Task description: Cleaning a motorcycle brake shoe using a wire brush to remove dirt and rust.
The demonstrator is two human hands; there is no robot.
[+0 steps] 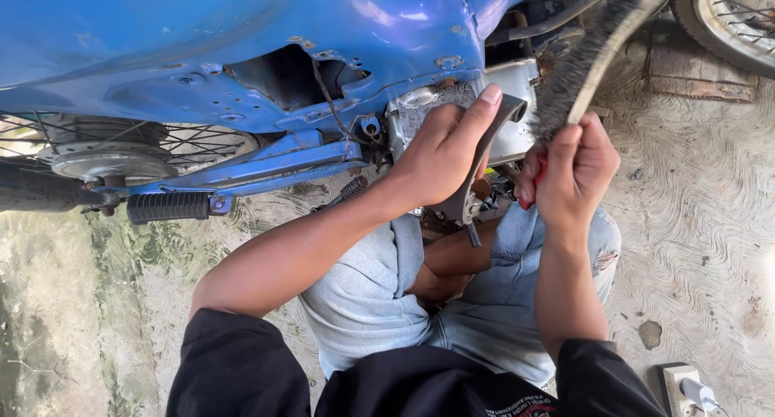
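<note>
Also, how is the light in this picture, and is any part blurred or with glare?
Head view: soft daylight, with pale glare on the blue motorcycle body. The left hand on the dark metal lever is sharp. The brush in the right hand looks blurred. The concrete floor washes out at the right edge, and the frame edges bend slightly.

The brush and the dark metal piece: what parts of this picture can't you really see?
- Head view: brush tip is cut off by the top edge; its handle is hidden inside the right hand.
- Dark metal part: its middle is covered by the left hand.
- Engine case: mostly hidden behind both hands and the bristles.
- Rear wheel: blocked by the blue body panel.
</note>
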